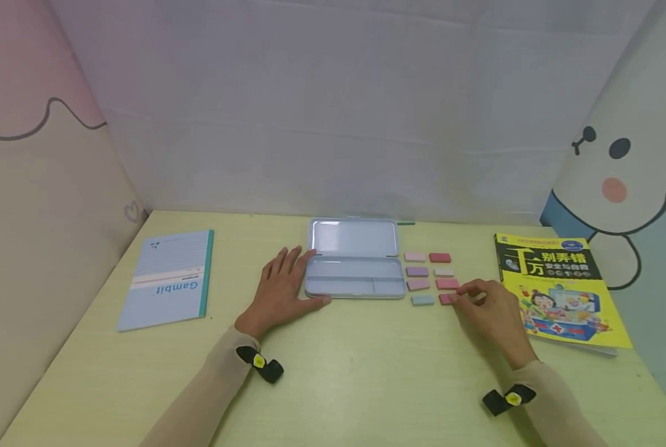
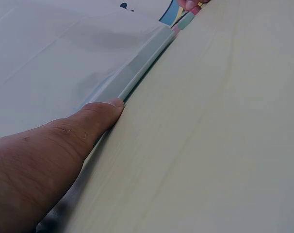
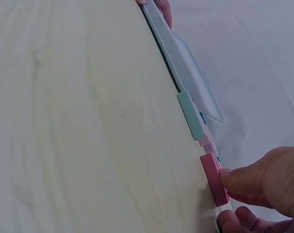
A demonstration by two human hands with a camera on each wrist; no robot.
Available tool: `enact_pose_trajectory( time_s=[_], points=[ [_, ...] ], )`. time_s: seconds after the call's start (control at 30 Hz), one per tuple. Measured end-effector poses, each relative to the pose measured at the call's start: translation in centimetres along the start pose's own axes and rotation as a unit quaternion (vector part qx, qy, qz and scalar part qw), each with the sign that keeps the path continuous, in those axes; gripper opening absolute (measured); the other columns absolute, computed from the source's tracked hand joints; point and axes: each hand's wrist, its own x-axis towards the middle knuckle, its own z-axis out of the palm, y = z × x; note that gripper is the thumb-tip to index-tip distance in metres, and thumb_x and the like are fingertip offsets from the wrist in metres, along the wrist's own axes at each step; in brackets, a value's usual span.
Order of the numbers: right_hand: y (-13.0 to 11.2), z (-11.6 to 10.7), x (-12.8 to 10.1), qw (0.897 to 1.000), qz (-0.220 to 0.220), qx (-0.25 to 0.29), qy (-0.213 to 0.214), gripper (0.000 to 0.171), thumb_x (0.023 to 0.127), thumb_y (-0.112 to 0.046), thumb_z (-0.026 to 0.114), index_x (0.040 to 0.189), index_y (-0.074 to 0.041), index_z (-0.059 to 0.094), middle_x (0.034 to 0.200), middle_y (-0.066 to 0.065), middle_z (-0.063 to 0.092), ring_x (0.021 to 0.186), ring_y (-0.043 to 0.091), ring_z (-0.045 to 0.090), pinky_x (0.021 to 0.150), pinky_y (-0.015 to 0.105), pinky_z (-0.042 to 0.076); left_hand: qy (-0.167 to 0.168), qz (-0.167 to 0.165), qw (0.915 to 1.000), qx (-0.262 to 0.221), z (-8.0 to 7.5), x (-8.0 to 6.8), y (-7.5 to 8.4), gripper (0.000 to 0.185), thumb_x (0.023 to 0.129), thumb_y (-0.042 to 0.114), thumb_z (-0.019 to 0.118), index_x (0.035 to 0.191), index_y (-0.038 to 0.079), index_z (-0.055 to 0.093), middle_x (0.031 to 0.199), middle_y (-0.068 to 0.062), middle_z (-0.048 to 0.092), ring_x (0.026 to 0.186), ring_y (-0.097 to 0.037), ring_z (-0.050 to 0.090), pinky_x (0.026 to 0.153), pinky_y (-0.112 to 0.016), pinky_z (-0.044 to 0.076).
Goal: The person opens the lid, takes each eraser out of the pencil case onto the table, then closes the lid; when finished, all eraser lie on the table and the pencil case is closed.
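A pale blue hinged case (image 1: 355,287) lies with its lid (image 1: 355,237) folded back; dividers split its tray into compartments. At its left end is my left hand (image 1: 279,287), fingers spread, with the thumb along the front edge; the left wrist view shows the thumb tip touching that edge. My right hand (image 1: 491,310) pinches a small dark pink rectangular block (image 3: 214,179) by its right end, thumb on the near side. Several similar blocks lie in two columns right of the case, among them a pale green block (image 3: 190,115) and a red block (image 1: 440,257).
A Gambit notebook (image 1: 168,279) lies on the left of the table (image 1: 344,379). On the right is a yellow and black book (image 1: 568,304), close to my right hand. A white sheet (image 1: 333,124) stands behind the table, with patterned panels on both sides.
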Motion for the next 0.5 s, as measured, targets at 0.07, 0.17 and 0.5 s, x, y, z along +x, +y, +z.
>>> enact_pose_trajectory(
  time_s=[0.07,0.17,0.5],
  points=[
    [-0.04,0.00,0.03,1.000,-0.001,0.002,-0.003,0.035,0.102,-0.036,0.074,0.117,-0.005,0.077,0.119,0.024,0.072,0.099,0.033,0.071,0.077,0.028,0.049,-0.001,-0.002,1.0000,0.000,-0.03,0.00,0.04,0.103,0.088,0.071,0.072,0.169,0.024,0.030,0.176,-0.019,0.029,0.166,-0.049,0.018,0.131,-0.070,0.020],
    [-0.08,0.00,0.07,1.000,0.000,0.005,-0.009,0.034,0.102,-0.036,0.073,0.118,-0.005,0.076,0.119,0.024,0.071,0.099,0.033,0.070,0.076,0.028,0.049,-0.002,-0.004,1.0000,0.000,-0.07,0.01,0.07,0.102,0.087,0.071,0.072,0.168,0.025,0.031,0.176,-0.019,0.029,0.166,-0.048,0.018,0.131,-0.070,0.020],
    [-0.02,0.20,-0.37,1.000,-0.004,0.013,0.014,0.039,0.102,-0.040,0.073,0.121,-0.006,0.074,0.110,0.017,0.073,0.098,0.030,0.071,0.077,0.028,0.050,0.000,-0.003,1.0000,-0.004,-0.06,-0.03,0.19,0.101,0.087,0.071,0.072,0.168,0.025,0.032,0.175,-0.019,0.029,0.166,-0.048,0.018,0.131,-0.070,0.020]
  ],
)
